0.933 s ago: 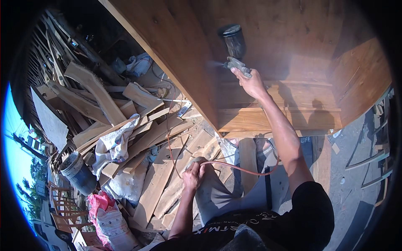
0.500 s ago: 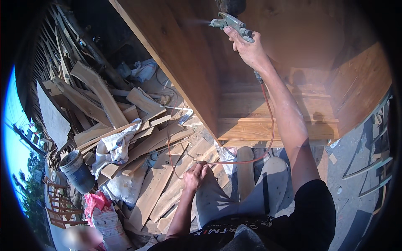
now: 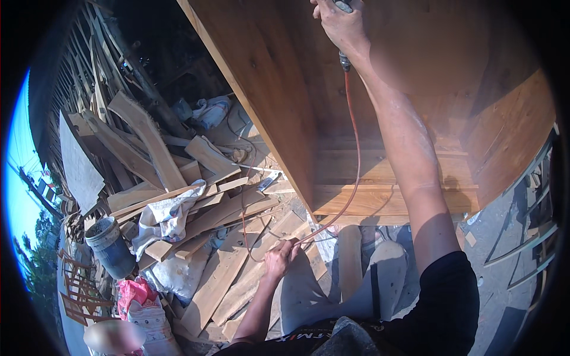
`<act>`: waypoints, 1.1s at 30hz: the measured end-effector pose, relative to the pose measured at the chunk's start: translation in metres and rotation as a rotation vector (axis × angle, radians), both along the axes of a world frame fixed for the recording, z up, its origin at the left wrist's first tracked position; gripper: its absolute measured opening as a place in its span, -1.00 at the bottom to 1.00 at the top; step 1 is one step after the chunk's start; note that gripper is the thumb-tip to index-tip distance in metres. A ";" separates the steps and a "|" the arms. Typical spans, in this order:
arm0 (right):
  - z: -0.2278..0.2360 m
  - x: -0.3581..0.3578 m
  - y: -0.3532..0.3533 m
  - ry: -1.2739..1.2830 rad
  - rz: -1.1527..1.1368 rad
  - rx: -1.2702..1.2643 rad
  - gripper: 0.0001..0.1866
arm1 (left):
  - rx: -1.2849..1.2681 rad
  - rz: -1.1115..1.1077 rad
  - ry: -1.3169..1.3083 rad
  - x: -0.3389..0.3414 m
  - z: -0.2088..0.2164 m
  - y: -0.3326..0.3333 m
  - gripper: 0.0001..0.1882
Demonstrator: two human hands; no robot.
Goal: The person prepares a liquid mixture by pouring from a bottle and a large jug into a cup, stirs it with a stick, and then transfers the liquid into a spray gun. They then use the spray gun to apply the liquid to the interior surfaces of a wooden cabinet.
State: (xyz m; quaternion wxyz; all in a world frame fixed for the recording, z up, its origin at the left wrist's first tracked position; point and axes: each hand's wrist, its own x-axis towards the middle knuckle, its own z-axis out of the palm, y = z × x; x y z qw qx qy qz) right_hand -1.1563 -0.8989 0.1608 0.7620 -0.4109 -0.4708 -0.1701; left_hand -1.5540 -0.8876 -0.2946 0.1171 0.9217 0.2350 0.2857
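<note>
Right hand (image 3: 343, 28), 12 o'clock: fingers wrapped around a cropped, probably stiff tool (image 3: 343, 6), best held above its hose joint (image 3: 344, 61). Left hand (image 3: 281, 258), 6 o'clock: fingers gripping the bendy-looking red hose (image 3: 358, 151).

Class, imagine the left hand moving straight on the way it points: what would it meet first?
The left hand would probably meet the wooden cabinet near its lower front corner first, though depth against the boards below is unclear.

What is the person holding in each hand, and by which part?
The right hand grips a spray gun, mostly out of frame, apparently by its handle; the left hand holds the reddish hose partway along its length.
</note>
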 end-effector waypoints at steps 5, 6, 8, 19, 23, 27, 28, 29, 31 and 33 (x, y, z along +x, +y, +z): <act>0.014 -0.016 -0.008 0.018 0.076 0.008 -0.50 | -0.113 -0.048 0.225 -0.015 0.063 0.005 -0.74; 0.012 -0.022 -0.021 0.059 0.043 -0.086 -0.42 | -0.151 -0.050 0.299 -0.023 0.083 0.004 -0.71; 0.018 -0.037 -0.038 0.151 0.087 -0.200 -0.44 | -0.177 -0.054 0.371 -0.048 0.126 -0.001 -0.71; 0.028 -0.088 -0.116 0.549 0.043 -0.862 -0.52 | -0.431 -0.119 0.545 -0.170 0.315 -0.093 -0.73; -0.010 -0.093 -0.118 0.614 0.032 -0.895 -0.51 | -0.460 -0.172 0.594 -0.183 0.330 -0.099 -0.76; -0.067 -0.095 -0.101 0.614 -0.064 -0.946 -0.49 | -0.475 -0.237 0.644 -0.186 0.322 -0.082 -0.77; -0.082 -0.093 -0.098 0.620 -0.074 -0.965 -0.50 | -0.464 -0.240 0.640 -0.186 0.320 -0.078 -0.77; -0.101 -0.097 -0.098 0.646 -0.083 -1.013 -0.50 | -0.468 -0.229 0.668 -0.190 0.320 -0.080 -0.77; -0.131 -0.096 -0.094 0.619 -0.120 -1.007 -0.53 | -0.448 -0.231 0.639 -0.193 0.319 -0.079 -0.79; -0.160 -0.093 -0.085 0.657 -0.149 -1.015 -0.54 | -0.461 -0.198 0.613 -0.193 0.317 -0.080 -0.79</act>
